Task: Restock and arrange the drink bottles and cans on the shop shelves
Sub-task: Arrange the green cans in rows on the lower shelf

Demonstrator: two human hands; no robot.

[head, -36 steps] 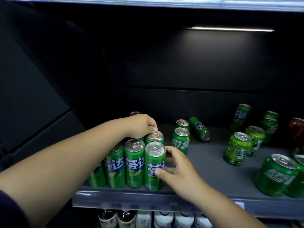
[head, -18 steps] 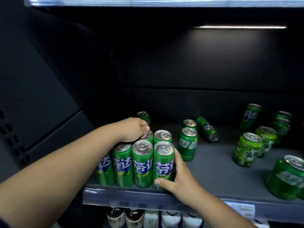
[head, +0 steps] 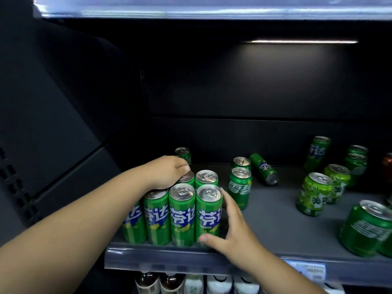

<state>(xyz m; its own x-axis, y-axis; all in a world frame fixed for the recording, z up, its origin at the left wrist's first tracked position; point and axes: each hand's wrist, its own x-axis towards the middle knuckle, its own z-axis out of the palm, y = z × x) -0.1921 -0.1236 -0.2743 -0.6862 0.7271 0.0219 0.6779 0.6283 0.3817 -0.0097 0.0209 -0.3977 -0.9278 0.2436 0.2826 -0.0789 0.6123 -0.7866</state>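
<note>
A block of tall green cans stands at the shelf's (head: pixel 275 225) front left. My right hand (head: pixel 232 230) wraps the front right can (head: pixel 209 215), thumb low on its front and fingers behind it. To its left stand two more front-row cans (head: pixel 182 215) (head: pixel 156 217), and another is partly hidden by my left forearm. My left hand (head: pixel 169 172) curls over the top of the second-row left can (head: pixel 186 177). Beside that one is the second-row right can (head: pixel 206 178), untouched.
Two shorter green cans (head: pixel 239 187) stand in a line right of the block, and a tall can (head: pixel 264 169) lies on its side behind them. One can (head: pixel 183 153) stands at the back. Several scattered cans (head: pixel 314 194) fill the right. Bottles (head: pixel 191 283) stand on the shelf below.
My left hand moved from the second-row right can to the second-row left one. My right hand slid down and closed around the front right can.
</note>
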